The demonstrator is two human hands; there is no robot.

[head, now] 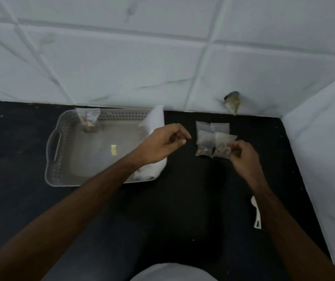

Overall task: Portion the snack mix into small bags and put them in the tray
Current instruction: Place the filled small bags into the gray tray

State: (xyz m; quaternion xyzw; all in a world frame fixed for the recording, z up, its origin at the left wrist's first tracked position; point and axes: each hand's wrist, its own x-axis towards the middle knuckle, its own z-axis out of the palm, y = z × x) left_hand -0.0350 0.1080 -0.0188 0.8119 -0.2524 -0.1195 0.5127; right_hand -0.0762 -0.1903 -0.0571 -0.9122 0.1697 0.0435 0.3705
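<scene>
The filled small bags lie in a tight cluster on the dark counter, to the right of the grey tray and just in front of the wall; four can be made out, two in back and two in front, each standing longer front-to-back than wide, with the snack mix settled at the near end. The right hand is the nearer one: its curled fingers pinch the near right corner of the front right bag, so that bag is already in its grip. The left hand hovers between tray and cluster, fingers loosely curled toward the thumb and, as far as the blur allows, holding nothing. One filled bag already leans in the tray's far left corner, and a white sheet or pouch lies along the tray's right wall, partly under the left forearm. The tray lies leftward from the pinched bag, so the carry would cross in front of the left hand, or be passed to it; a white utensil lies near the right forearm
</scene>
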